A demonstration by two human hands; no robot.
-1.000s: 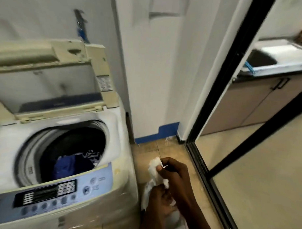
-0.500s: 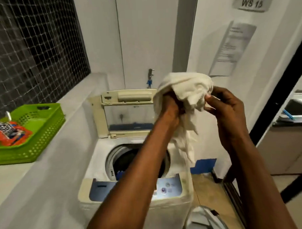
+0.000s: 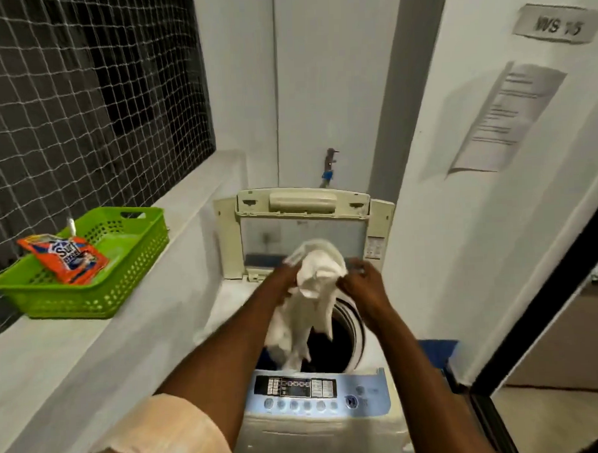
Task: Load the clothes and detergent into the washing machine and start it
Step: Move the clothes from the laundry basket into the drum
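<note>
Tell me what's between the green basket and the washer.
Head view: only bare grey ledge separates the basket from the washer; nothing sits on that stretch.

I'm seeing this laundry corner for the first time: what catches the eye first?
Both hands, left hand and right hand, grip a white cloth hanging over the open washing machine at centre. On the ledge to the left, a green basket holds an orange detergent packet.
</note>
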